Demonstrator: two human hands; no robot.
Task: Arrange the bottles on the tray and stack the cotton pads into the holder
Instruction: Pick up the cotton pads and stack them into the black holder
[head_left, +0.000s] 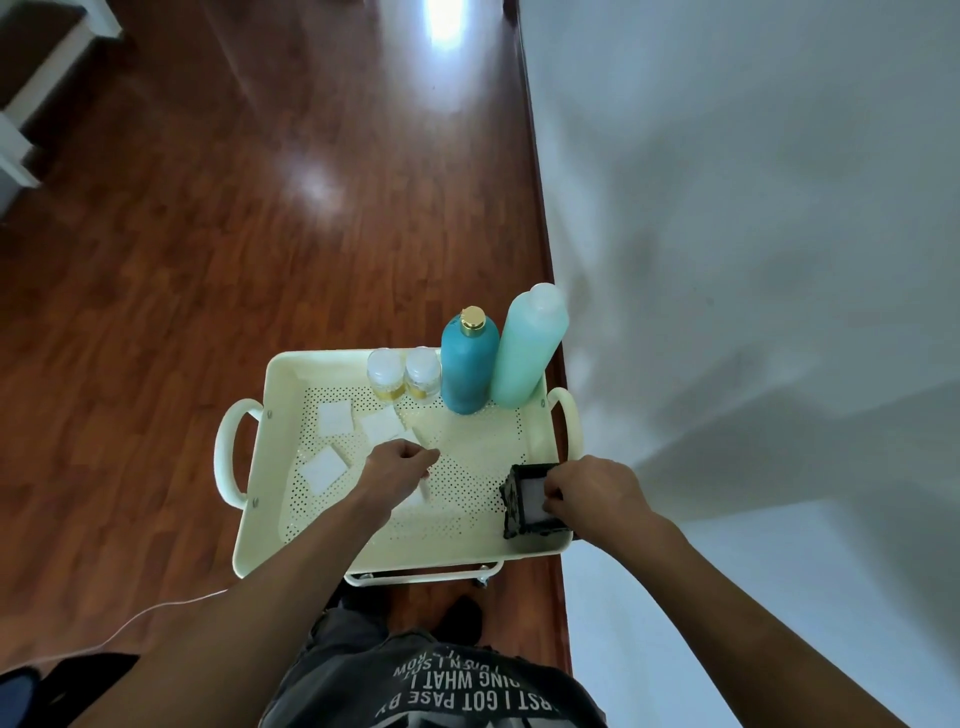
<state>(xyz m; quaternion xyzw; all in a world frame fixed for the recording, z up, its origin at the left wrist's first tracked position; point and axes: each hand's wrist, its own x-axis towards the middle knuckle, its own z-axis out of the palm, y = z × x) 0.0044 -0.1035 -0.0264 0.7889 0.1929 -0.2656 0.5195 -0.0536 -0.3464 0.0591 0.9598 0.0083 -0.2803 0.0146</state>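
Observation:
A pale yellow perforated tray tops a small cart. Along its far edge stand two small clear bottles, a teal bottle with a gold cap and a tall light green bottle. Three white square cotton pads lie loose on the tray's left half. My left hand is closed on another cotton pad near the middle. A black holder sits in the near right corner with white pads inside. My right hand pinches the top pad there.
The cart stands against a white wall on the right, on a dark wooden floor. Curved handles stick out at both tray ends. A thin white cable runs across the floor at lower left. White furniture is at far left.

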